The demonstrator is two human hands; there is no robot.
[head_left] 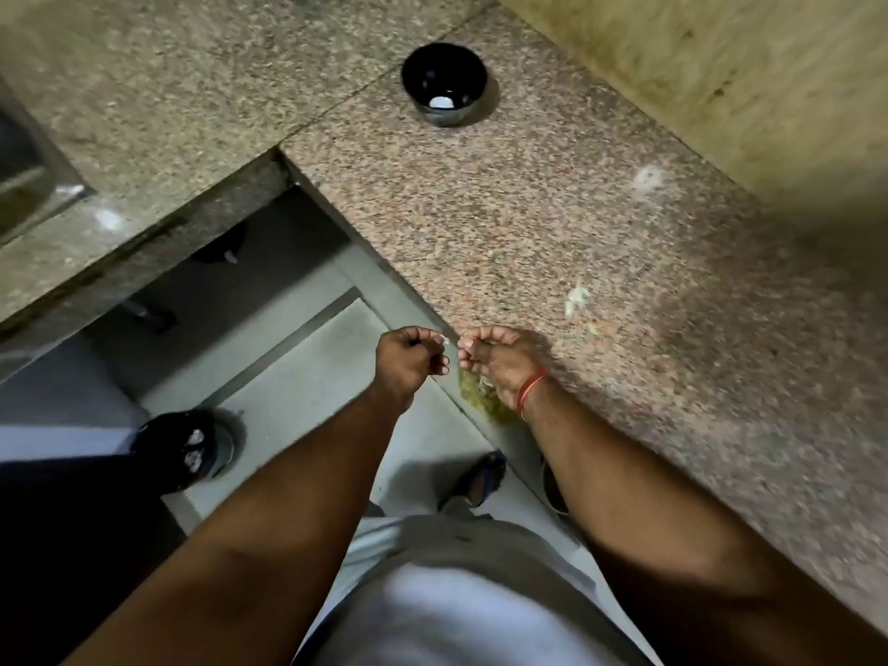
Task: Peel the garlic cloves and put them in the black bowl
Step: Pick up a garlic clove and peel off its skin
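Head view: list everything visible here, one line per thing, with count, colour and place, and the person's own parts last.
black bowl: one, black, far end of the counter.
peeled clove: one, white, inside the black bowl.
garlic skin scraps: a few, pale, on the counter right of the hands.
green patch: one, yellow-green, at the counter edge under the right hand; too blurred to identify.
granite counter: two slabs, speckled pink-brown, meeting at a corner.
sink: one, steel, far left.
floor: grey, below the counter.
left hand: one, fingers curled, pinching something small and pale.
right hand: one, fingers curled, red thread on the wrist.
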